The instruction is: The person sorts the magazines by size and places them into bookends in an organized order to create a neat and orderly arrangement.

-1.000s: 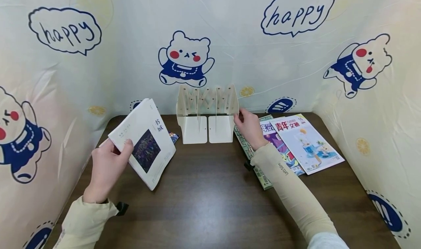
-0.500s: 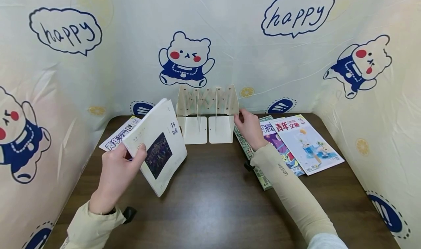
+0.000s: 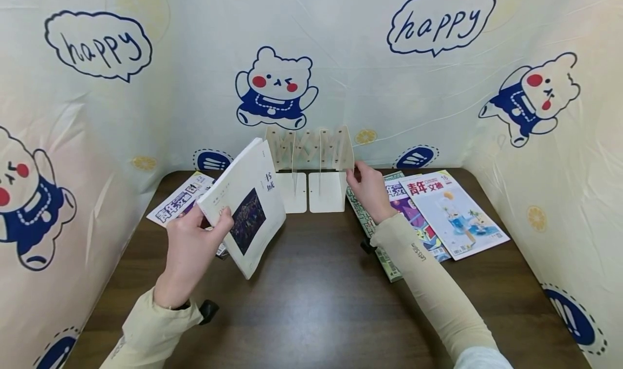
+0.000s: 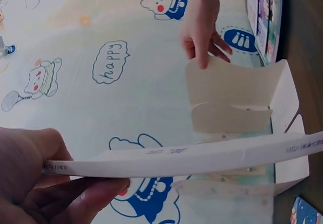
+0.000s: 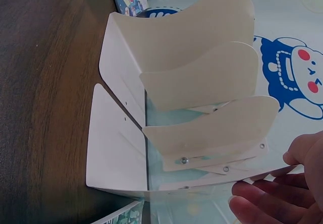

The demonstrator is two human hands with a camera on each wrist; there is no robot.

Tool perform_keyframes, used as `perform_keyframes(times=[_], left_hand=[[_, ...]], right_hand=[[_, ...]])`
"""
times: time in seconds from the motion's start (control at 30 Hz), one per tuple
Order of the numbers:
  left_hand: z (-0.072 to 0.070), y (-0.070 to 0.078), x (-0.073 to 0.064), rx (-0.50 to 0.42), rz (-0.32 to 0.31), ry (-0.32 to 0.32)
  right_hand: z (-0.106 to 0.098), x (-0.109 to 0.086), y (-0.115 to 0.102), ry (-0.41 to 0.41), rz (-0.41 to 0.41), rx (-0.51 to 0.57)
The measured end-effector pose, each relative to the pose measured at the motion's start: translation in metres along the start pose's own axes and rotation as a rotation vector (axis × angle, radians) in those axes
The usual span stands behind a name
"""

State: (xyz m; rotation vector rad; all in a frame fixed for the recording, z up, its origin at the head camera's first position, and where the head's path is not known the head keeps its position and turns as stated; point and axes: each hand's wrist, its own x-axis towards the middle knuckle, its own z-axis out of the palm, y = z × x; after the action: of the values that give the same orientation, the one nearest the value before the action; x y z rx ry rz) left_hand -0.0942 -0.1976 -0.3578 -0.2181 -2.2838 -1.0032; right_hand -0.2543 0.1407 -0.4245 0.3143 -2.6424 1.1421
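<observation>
My left hand [image 3: 192,255] grips a white paperback book [image 3: 248,212] by its left edge, thumb on the front cover. The book is raised and tilted, left of a white expandable book rack [image 3: 328,191] at the back of the table. In the left wrist view its spine [image 4: 176,162] runs across, hiding part of the rack. My right hand [image 3: 371,190] pinches the top edge of the rack's right end panel, as the right wrist view also shows. Thin upright dividers [image 5: 202,77] stand in the rack with no book between them.
On the table's right lie a green-covered book [image 3: 389,261], a purple magazine [image 3: 413,215] and a light-blue magazine [image 3: 455,212], overlapping. Another magazine [image 3: 177,204] lies at the back left, partly behind the held book. A patterned cloth [image 3: 370,77] hangs around the table.
My left hand has carried the white book rightward, closer to the rack, and the book now covers part of the rack's left side. The magazine at back left has come into view. My right hand stays put.
</observation>
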Motion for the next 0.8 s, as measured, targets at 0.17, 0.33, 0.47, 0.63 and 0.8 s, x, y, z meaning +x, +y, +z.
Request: perform_keyframes(times=[0.17,0.33,0.47,0.63,0.8], left_hand=[[0.008,-0.002,0.001,-0.018,-0.016,0.041],[0.017,-0.004,0.002,-0.035,-0.018,0.067],[0.025,-0.007,0.003,-0.032,-0.015,0.085],[0.035,-0.01,0.005,-0.059,-0.01,0.12],[0.044,-0.011,0.009,-0.081,0.002,0.156]], right_hand=[[0.0,0.0,-0.001,0.011,-0.015,-0.005],[-0.001,-0.001,-0.001,0.021,-0.025,-0.004],[0.0,-0.001,0.0,0.024,-0.032,-0.012],[0.001,-0.002,0.001,0.02,-0.029,-0.011],[0.002,-0.002,0.001,0.015,-0.026,-0.005]])
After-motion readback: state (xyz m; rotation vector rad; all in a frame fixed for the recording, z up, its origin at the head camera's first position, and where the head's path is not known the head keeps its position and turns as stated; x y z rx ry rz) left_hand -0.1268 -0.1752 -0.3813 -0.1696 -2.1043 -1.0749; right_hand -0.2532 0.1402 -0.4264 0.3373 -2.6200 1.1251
